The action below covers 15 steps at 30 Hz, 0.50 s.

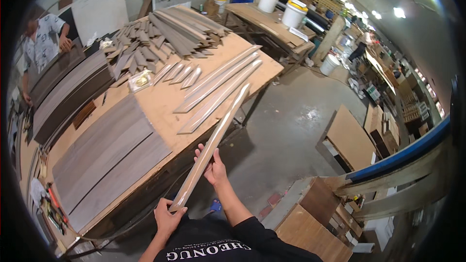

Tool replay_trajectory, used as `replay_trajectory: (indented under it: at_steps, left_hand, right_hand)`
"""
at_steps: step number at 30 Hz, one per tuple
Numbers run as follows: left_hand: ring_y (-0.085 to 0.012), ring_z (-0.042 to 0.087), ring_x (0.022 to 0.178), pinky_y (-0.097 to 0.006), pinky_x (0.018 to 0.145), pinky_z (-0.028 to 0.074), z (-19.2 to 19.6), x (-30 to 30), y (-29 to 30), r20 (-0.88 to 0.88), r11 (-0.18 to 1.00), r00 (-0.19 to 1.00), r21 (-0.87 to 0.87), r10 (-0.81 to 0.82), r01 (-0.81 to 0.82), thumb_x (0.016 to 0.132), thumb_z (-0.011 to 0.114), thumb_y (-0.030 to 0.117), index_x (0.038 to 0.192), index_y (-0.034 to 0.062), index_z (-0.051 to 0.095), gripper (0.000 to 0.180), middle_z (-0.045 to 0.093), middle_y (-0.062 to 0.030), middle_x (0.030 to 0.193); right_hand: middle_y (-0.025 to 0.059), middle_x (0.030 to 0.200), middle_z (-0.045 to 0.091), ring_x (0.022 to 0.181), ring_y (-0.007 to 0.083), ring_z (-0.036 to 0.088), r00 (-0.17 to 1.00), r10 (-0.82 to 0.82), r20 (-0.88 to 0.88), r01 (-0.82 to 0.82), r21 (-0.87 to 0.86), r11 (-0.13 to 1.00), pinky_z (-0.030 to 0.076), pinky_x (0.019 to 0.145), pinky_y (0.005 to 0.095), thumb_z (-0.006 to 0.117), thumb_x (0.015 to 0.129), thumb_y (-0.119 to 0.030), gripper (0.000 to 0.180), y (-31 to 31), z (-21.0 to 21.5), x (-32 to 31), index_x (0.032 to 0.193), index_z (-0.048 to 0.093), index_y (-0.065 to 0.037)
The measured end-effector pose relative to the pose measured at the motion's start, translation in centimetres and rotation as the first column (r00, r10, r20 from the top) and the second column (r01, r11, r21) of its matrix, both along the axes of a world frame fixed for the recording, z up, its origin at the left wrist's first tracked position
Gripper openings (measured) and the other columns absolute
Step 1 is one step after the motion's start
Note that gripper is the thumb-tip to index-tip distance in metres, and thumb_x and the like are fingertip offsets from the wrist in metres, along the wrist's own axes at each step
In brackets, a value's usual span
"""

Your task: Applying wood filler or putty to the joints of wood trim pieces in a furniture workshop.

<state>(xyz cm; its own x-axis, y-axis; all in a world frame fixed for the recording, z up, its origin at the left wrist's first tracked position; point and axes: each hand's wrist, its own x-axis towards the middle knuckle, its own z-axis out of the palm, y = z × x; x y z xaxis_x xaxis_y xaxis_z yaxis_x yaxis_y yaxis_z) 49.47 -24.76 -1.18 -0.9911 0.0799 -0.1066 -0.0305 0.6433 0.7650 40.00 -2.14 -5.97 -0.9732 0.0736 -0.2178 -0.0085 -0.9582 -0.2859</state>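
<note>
I hold a long wooden strip (212, 143) that slants away from me over the table's near right edge. A glossy whitish line runs along its upper face. My left hand (168, 217) is closed on its near end. Further up, my right hand (212, 167) is closed round it from the right and below, thumb along the side. Beyond it, similar long strips (218, 98) with glossy lines lie on the table (162, 96). Several short strips (183, 74) with the same gloss lie to their left, near a small clear tray (140, 81) with yellowish contents.
Grey-brown boards (109, 155) lie flat on the table's near left. A stack of panels (73, 92) stands behind them, beside another person (46, 43). Piled strips (179, 29) cover the far side. White buckets (294, 14) stand on another table. Wooden panels (310, 235) stand at my right.
</note>
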Motion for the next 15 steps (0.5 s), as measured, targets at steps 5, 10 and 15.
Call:
replay_trajectory:
  at_steps: [5, 10, 15]
  left_hand:
    - [-0.0225, 0.058, 0.083, -0.031, 0.075, 0.045, -0.8, -1.4, -1.6, 0.06, 0.956, 0.987, 0.264, -0.147, 0.126, 0.063, 0.08, 0.024, 0.09, 0.0031, 0.056, 0.041, 0.06, -0.0116, 0.086]
    - [-0.0245, 0.058, 0.093, -0.035, 0.085, 0.045, 1.1, -5.4, -4.5, -0.116, 0.876, 0.911, 0.25, -0.396, 0.412, 0.064, 0.079, 0.034, 0.113, 0.0014, 0.052, 0.065, 0.059, -0.0129, 0.101]
    - [-0.0211, 0.057, 0.087, -0.033, 0.083, 0.044, 8.1, -9.6, -14.5, -0.215, 0.874, 0.968, 0.435, -0.132, 0.216, 0.065, 0.078, 0.019, 0.11, 0.0018, 0.054, 0.054, 0.059, -0.0115, 0.1]
  right_hand:
    - [0.0101, 0.119, 0.055, 0.105, 0.0222, 0.057, 0.979, 0.004, -0.202, 0.068, 0.345, 0.936, 0.048, 0.088, 0.0367, 0.059, 0.086, -0.029, 0.05, -0.9, 6.5, -0.2, 0.125, 0.044, -0.001]
    - [0.0084, 0.113, 0.057, 0.094, 0.0146, 0.06, 0.925, 0.128, -0.357, 0.221, 0.782, 0.583, 0.049, 0.079, 0.0263, 0.063, 0.079, -0.002, 0.052, -4.9, 16.3, -2.8, 0.128, 0.043, 0.001]
    - [0.0095, 0.112, 0.057, 0.096, 0.0138, 0.057, 0.922, 0.204, -0.328, 0.263, 0.92, 0.292, 0.049, 0.081, 0.0254, 0.065, 0.074, 0.002, 0.062, -12.1, 22.6, -5.7, 0.13, 0.04, 0.0]
